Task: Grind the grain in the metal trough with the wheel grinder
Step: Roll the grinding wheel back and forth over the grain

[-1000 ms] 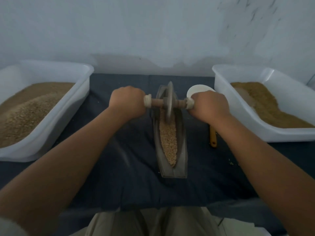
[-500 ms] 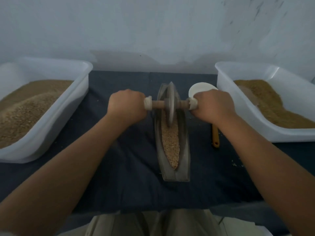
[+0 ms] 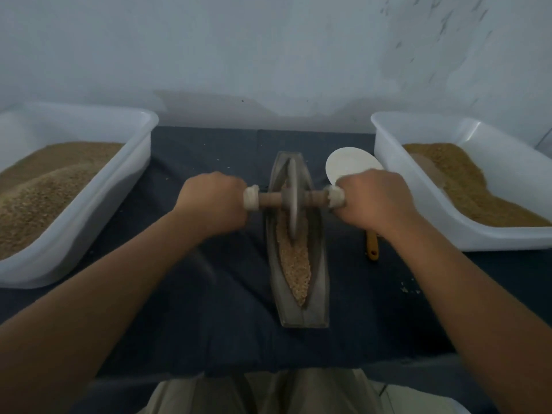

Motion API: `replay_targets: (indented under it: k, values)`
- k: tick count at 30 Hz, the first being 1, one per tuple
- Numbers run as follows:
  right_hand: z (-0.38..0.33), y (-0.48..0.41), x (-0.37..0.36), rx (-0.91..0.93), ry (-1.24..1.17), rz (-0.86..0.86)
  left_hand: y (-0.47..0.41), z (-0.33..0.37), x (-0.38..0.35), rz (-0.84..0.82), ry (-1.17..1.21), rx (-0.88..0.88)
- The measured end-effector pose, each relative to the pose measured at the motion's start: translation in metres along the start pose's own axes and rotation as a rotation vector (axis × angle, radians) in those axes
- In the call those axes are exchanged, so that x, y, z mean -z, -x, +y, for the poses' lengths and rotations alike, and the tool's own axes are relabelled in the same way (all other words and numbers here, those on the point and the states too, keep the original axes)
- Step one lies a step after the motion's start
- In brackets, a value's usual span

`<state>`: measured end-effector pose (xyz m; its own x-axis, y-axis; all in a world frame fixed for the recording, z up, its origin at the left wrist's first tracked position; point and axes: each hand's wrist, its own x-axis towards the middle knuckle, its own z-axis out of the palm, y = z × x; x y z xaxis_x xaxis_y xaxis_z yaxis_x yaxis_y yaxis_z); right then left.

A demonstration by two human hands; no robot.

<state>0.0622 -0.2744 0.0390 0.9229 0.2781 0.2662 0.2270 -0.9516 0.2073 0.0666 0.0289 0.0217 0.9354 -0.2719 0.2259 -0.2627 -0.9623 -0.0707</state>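
Left hand (image 3: 213, 201) and right hand (image 3: 377, 201) are fist-gripping the axle of the grey metal wheel grinder (image 3: 292, 210). It is sitting nearer along the long metal trough (image 3: 320, 279) than before.

Table (image 3: 179, 339) covered all over with a dark blue cloth (image 3: 227, 150). On the left side, a big white tub (image 3: 89, 231) heaped with brown grain (image 3: 44, 189). On the right side, another white tub (image 3: 418, 210), only part full of the same stuff (image 3: 466, 186). In the middle, between the two tubs, a long metal trough (image 3: 319, 282), lying with one end toward the wall. Just right of its far end, a round white dish (image 3: 349, 162). Nearer, a small yellow handle (image 3: 372, 248), partly hidden. A few loose crumbs (image 3: 410, 289) on the cloth near the right tub
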Motion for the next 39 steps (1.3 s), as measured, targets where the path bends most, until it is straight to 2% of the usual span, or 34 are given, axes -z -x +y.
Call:
replay_targets:
  k: [2, 4, 8, 11, 14, 18, 21, 23, 26, 29, 31, 32, 36, 39]
  values:
    - [0.000, -0.032, -0.005, -0.034, 0.054, 0.087, -0.032, 0.001, 0.000, -0.015, 0.018, 0.079]
    - [0.002, -0.049, -0.007, -0.082, 0.029, 0.033, -0.044, 0.005, 0.006, -0.025, 0.033, 0.097]
    - [0.003, -0.013, 0.008, -0.078, -0.181, -0.269, -0.003, 0.003, 0.014, -0.056, 0.005, -0.017]
    - [0.003, 0.048, 0.031, 0.043, -0.272, -0.421, 0.049, 0.000, 0.017, 0.103, -0.056, -0.179]
    - [0.005, 0.057, 0.027, 0.068, -0.227, -0.373, 0.057, -0.001, 0.015, 0.134, -0.091, -0.196]
    - [0.000, 0.003, -0.001, 0.002, -0.035, -0.077, 0.002, 0.003, 0.002, 0.056, -0.075, -0.001]
    - [0.001, -0.036, -0.009, -0.073, -0.026, -0.026, -0.041, 0.003, 0.008, 0.039, -0.039, 0.052]
    - [0.003, -0.042, -0.007, -0.116, -0.052, -0.080, -0.043, 0.006, 0.014, 0.019, -0.044, 0.036]
    - [0.001, -0.001, 0.007, -0.070, -0.185, -0.289, -0.002, 0.005, 0.018, -0.005, -0.067, -0.060]
    - [0.002, 0.052, 0.026, 0.031, -0.284, -0.381, 0.049, 0.001, 0.017, 0.195, -0.098, -0.223]
    - [0.003, 0.053, 0.023, 0.056, -0.283, -0.419, 0.054, -0.002, 0.016, 0.253, -0.107, -0.236]
    - [0.002, 0.043, 0.017, 0.026, -0.244, -0.398, 0.047, 0.000, 0.014, 0.225, -0.120, -0.210]
    - [0.000, -0.021, -0.015, -0.124, -0.080, -0.081, -0.032, 0.003, 0.012, 0.047, -0.091, -0.001]
    - [0.002, -0.052, -0.015, -0.154, -0.054, -0.037, -0.061, 0.005, 0.018, 0.019, -0.052, 0.031]
